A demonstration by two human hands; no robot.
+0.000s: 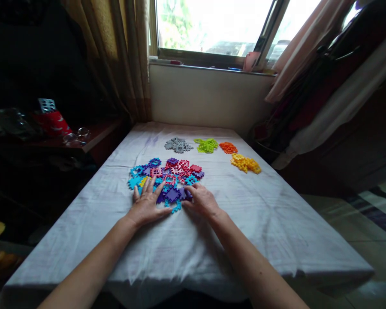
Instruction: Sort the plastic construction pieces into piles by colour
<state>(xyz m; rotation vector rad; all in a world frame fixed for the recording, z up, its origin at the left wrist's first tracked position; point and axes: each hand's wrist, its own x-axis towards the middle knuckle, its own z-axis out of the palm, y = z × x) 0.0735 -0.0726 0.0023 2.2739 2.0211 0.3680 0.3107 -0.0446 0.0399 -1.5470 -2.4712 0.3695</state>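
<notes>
A mixed pile of interlocking plastic tiles in blue, purple, red and pink lies on the white-covered table. My left hand rests on the pile's near left side, fingers spread, with a yellow tile by its fingertips. At the near right edge, my right hand has its fingers and thumb curled around a purple tile, partly hidden by the hand. Between the hands lie a flat purple tile and a light blue toothed piece.
Beyond the mixed pile sit separate heaps: grey pieces, lime green pieces, orange pieces and yellow pieces. The white cloth has creases. A dark side table stands left, and clothes hang right.
</notes>
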